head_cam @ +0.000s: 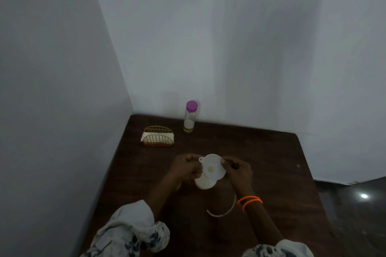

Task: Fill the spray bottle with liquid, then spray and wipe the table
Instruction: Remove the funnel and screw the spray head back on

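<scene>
A white funnel (213, 166) sits over a white round spray bottle (203, 184), which I see from above near the middle of the dark wooden table (271, 152). My left hand (186, 168) curls against the funnel's left rim by its small tab. My right hand (236, 170) pinches the right rim. The bottle's neck is hidden under the funnel. At the back of the table, against the wall, stands a clear bottle with a purple cap (190, 117) and a little pale liquid at its bottom.
A gold wire holder with white napkins (158, 136) stands at the back left. A thin white curved tube (223, 212) lies on the table by my right wrist. Walls close the left and far sides. The table's right edge drops to a dark floor.
</scene>
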Demonstrator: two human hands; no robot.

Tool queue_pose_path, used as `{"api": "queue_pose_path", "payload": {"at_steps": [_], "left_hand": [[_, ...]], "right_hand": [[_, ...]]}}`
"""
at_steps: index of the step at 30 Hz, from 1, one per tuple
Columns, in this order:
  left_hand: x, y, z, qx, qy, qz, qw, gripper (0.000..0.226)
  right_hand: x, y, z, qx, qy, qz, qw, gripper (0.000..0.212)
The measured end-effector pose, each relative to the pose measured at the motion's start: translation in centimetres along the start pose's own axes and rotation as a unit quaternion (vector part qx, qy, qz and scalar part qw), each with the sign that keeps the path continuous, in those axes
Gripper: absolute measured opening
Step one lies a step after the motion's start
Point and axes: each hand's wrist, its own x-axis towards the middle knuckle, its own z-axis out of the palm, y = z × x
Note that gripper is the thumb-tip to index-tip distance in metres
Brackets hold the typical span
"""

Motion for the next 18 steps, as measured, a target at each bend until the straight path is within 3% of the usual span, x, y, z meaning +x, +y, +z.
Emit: {"api": "queue_pose_path", "payload": {"at_steps": [9,14,18], "left_hand": [[0.2,5.0,-2.0,-0.022,-0.032,0.074,0.997,0.013],[2.0,6.8,-1.7,-0.009,-0.046,0.023,0.999,0.018],[5.5,7.0,-1.7,-0.067,-0.027,-0.017,0.997,0.020]], "right_hand": [[3.2,-4.2,-1.7,0.053,-0.057,-0.050,0.996,0.013],[5.9,-5.5,-1.3,0.034,-0.055,-0.082,0.995,0.013],[8.5,-6.0,-0.3,0.002,-0.065,-0.096,0.993,0.015]]}}
